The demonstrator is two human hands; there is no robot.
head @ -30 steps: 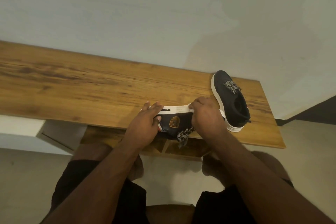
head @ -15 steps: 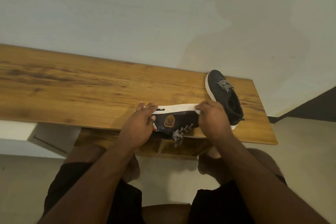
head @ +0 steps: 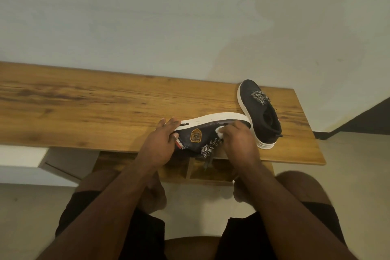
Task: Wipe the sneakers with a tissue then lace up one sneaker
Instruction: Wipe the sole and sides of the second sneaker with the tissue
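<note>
A dark sneaker (head: 207,131) with a white sole and an orange badge lies on its side at the table's near edge, sole away from me. My left hand (head: 160,143) grips its heel end. My right hand (head: 238,143) holds a small white tissue (head: 220,132) pressed against the sneaker's dark side near the toe. Checkered laces (head: 207,150) hang loose over the table edge. The second dark sneaker (head: 260,112) stands upright to the right, its laces bunched near the toe.
The wooden table (head: 95,112) stretches far to the left against a pale wall (head: 168,17). Its right end (head: 312,143) is just past the upright sneaker. My knees and dark shorts are below the table edge.
My right hand has slid from the white sole edge down onto the sneaker's dark side, and the tissue now shows. My left hand still holds the heel.
</note>
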